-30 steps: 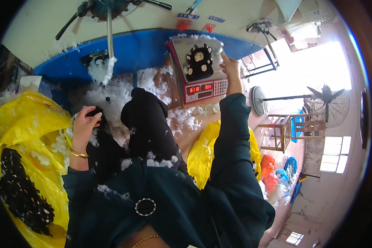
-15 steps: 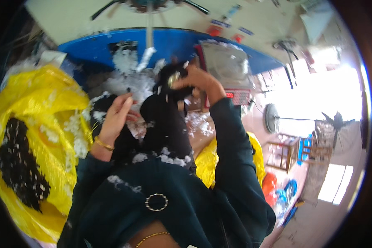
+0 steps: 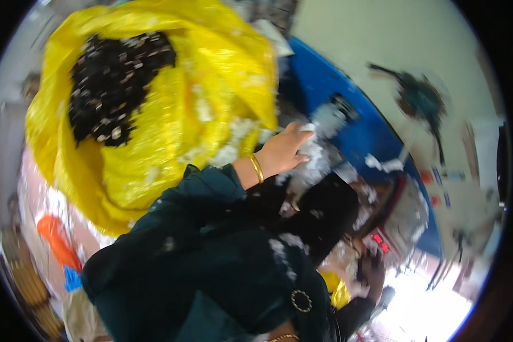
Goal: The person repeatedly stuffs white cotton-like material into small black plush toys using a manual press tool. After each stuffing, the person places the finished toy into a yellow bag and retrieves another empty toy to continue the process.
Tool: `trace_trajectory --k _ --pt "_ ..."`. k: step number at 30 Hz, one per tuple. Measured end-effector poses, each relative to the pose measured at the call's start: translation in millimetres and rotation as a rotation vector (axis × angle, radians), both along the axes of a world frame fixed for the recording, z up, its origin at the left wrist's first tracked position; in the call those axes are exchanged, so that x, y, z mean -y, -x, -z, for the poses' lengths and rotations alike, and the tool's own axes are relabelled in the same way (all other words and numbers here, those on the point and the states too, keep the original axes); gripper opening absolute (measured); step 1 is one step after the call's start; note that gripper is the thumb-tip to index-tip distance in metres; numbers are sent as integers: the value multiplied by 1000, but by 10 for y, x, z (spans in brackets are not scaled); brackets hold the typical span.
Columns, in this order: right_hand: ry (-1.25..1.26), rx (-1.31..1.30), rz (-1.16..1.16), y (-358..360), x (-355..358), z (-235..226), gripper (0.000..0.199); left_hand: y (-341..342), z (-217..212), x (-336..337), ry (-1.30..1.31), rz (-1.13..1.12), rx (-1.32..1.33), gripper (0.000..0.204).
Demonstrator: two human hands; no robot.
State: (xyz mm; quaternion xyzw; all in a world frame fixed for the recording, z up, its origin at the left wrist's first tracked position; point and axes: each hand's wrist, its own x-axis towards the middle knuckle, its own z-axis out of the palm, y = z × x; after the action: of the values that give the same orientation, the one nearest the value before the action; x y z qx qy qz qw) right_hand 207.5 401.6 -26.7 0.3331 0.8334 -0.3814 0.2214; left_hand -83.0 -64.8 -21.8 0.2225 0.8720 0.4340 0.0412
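Note:
My left hand, with a gold bangle at its wrist, reaches over my lap beside the yellow sack. Its thumb and fingers are apart, and white fluffy filling lies just beyond and against the fingertips. Low on the right, my right hand is smeared by motion in front of a scale with a red lit display. Whether it holds anything cannot be made out. The large yellow woven sack stands open at the left, with a heap of black pieces flecked with white inside.
A blue panel edges the work area, with white tufts on it. Beyond is a pale surface bearing a dark, round-centred device. Another piece of yellow sack lies near my right arm. An orange bag rests on the floor at left.
My view has swung left, bringing the yellow sack to the upper middle. The right hand, earlier at a dark thing in front of me, is now lower right beside the scale.

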Motion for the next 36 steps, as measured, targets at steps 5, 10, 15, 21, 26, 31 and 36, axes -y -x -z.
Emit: trace_trajectory --k 5,10,15,21,26,31,36 --pt "212 260 572 -1029 -423 672 31 305 226 1599 -11 -829 -488 32" --pt "302 299 730 -1258 -342 840 29 358 185 3433 807 -1458 -276 67" --pt "308 273 755 -1252 -401 760 28 225 503 4253 894 -1210 -81 50" --pt "9 60 -25 -402 -573 550 23 -112 791 3687 455 -786 -207 30" --pt "104 -398 -251 1290 774 -101 31 -357 385 2737 -824 -686 258 25" --pt "765 -290 -550 2133 2460 -395 39 -448 -133 1331 -1318 -314 542 37" --pt "1358 -553 299 2244 3163 -260 39 -614 -211 389 -1155 143 718 34"
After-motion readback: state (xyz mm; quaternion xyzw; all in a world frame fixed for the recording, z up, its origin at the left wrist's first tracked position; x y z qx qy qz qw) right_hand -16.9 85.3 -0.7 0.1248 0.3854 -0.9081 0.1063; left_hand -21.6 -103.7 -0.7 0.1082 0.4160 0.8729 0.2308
